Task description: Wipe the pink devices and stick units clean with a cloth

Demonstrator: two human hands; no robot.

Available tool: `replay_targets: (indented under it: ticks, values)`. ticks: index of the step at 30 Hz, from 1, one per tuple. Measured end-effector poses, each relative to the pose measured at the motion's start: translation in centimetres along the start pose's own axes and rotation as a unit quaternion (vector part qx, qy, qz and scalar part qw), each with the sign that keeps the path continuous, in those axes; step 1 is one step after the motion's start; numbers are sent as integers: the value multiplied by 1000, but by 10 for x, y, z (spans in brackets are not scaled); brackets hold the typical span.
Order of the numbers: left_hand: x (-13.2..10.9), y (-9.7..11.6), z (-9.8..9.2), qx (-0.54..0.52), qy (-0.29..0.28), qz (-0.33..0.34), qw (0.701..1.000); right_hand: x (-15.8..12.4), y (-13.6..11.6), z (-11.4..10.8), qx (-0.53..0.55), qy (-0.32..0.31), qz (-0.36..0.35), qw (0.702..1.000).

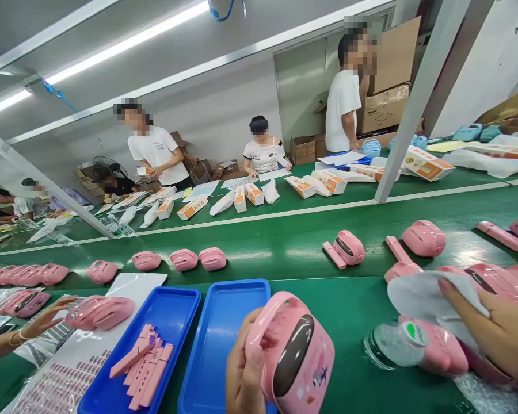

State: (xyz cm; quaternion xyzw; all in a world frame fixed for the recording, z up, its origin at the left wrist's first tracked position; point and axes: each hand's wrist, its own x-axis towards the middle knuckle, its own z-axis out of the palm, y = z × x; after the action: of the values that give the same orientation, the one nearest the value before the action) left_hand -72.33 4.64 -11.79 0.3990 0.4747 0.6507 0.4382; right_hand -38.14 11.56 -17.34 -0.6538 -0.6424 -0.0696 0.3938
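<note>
My left hand (248,368) is wrapped round the handle side of a pink plastic device (302,351). It is rounded, with a loop handle, a dark oval window and a printed picture on its front. At the right, my right hand (492,328) pinches a white cloth (431,296), held apart from that device. Below the cloth stands a clear bottle (395,344) with a green-marked top, beside another pink device (442,348). More pink devices lie partly hidden behind my right hand and the cloth.
A blue tray (172,305) holds several pink strips (149,368); another blue tray (235,293) stands beside it. At left, a co-worker's hand (47,316) reaches towards pink devices (99,312). Pink devices line the green belt (276,247). Beyond are white-orange boxes (328,181), a metal post (414,115) and people.
</note>
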Motion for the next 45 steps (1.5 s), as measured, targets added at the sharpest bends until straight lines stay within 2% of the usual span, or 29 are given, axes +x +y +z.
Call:
replay_targets:
  ticks: [1, 3, 4, 5, 6, 7, 9, 11, 12, 16, 18, 20, 21, 24, 25, 26, 28, 29, 30, 32, 33, 35, 37, 39, 40, 42, 45]
  values:
    - [-2, 7, 5, -3, 1, 7, 1000, 5, -23, -7, -5, 0, 6, 1000]
    - [-5, 15, 15, -16, 2, 16, 1000, 6, -80, -17, 99, -25, -6, 995]
    - [-7, 17, 20, -28, 1, 12, 1000, 2, -109, -20, 189, -44, -44, 980]
    - [-8, 19, 23, -45, -4, 1, 999, -4, -136, -20, 241, -91, -81, 963]
    - [-8, 21, 26, -63, -6, -13, 998, -13, -159, -18, 258, -98, -124, 953]
    - [-8, 23, 29, -80, -5, -31, 996, -22, -177, -13, 258, -93, -176, 945]
    - [-7, 28, 32, -103, 1, -80, 991, -40, -197, -1, 256, -59, -280, 923]
    - [-6, 32, 33, -117, 6, -136, 984, -51, -199, 11, 262, -33, -365, 893]
    - [-6, 33, 33, -124, 9, -155, 980, -53, -197, 15, 268, -35, -379, 885]
    - [-6, 34, 33, -155, -6, -150, 976, -44, -188, 18, 270, -84, -266, 921]
    - [-7, 32, 32, -153, -19, -137, 979, -40, -190, 14, 261, -77, -292, 917]
    - [-7, 30, 31, -144, -5, -149, 978, -39, -193, 11, 269, -83, -350, 894]
    - [-7, 30, 30, -138, -2, -155, 978, -40, -194, 11, 280, -97, -337, 894]
    - [-6, 28, 28, -136, -30, -158, 978, -42, -194, 11, 307, -126, -215, 918]
    - [-6, 27, 28, -137, -36, -151, 978, -42, -193, 12, 311, -123, -211, 918]
    - [-6, 27, 27, -138, -36, -147, 979, -42, -193, 12, 316, -116, -236, 911]
    - [-5, 26, 26, -144, -21, -154, 977, -41, -192, 14, 338, -133, -300, 882]
    - [-4, 27, 26, -146, -15, -159, 976, -41, -191, 14, 358, -155, -289, 874]
    - [-4, 28, 26, -149, -12, -166, 975, -41, -192, 15, 384, -179, -241, 873]
    - [-2, 31, 27, -160, -7, -182, 970, -45, -194, 17, 444, -219, -72, 866]
    - [-1, 34, 27, -171, -4, -181, 969, -49, -196, 18, 476, -221, 27, 851]
    - [1, 38, 28, -199, 5, -169, 965, -60, -201, 20, 529, -197, 220, 796]
    - [4, 40, 27, -226, 4, -144, 963, -73, -204, 21, 557, -168, 369, 725]
    - [5, 39, 25, -242, -11, -133, 961, -85, -202, 23, 584, -150, 432, 671]
    - [6, 37, 24, -245, -21, -129, 961, -89, -200, 24, 595, -148, 436, 659]
    - [6, 33, 21, -239, -37, -124, 962, -93, -192, 25, 600, -152, 438, 652]
    - [7, 28, 15, -194, -54, -135, 970, -89, -186, 21, 583, -165, 445, 660]
